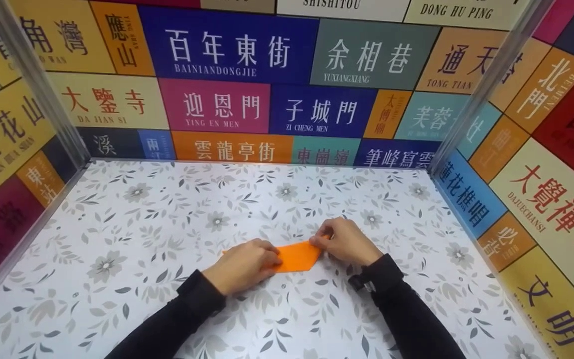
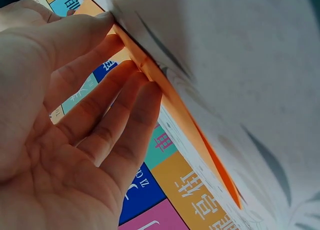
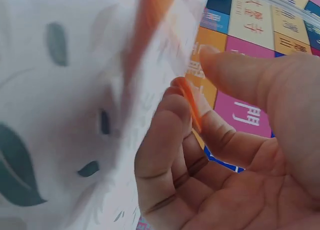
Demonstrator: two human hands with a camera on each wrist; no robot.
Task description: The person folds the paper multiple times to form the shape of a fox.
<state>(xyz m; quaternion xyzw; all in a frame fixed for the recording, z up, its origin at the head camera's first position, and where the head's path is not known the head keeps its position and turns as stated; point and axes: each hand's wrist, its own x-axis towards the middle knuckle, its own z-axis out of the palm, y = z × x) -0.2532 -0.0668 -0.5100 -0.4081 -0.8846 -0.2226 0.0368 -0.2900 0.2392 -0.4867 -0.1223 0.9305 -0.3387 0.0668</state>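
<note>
A folded piece of orange paper [image 1: 294,257] lies on the table between the two hands. It has a slanted edge on its right side, and the left wrist view shows its folded layers [image 2: 192,130] edge-on. My left hand [image 1: 249,264] rests on the left part of the paper, its fingertips pressing the surface and hiding much of that end. My right hand [image 1: 349,242] holds the paper's upper right corner at its fingertips. In the right wrist view, an orange tip [image 3: 189,102] shows between the fingers, while the thumb stands apart from it.
The tabletop [image 1: 167,199] has a white covering with grey flowers and leaves. Behind it stands a wall panel [image 1: 227,45] of coloured blocks with Chinese lettering. Similar panels rise at the left [image 1: 3,124] and right [image 1: 531,164], with metal posts at the corners.
</note>
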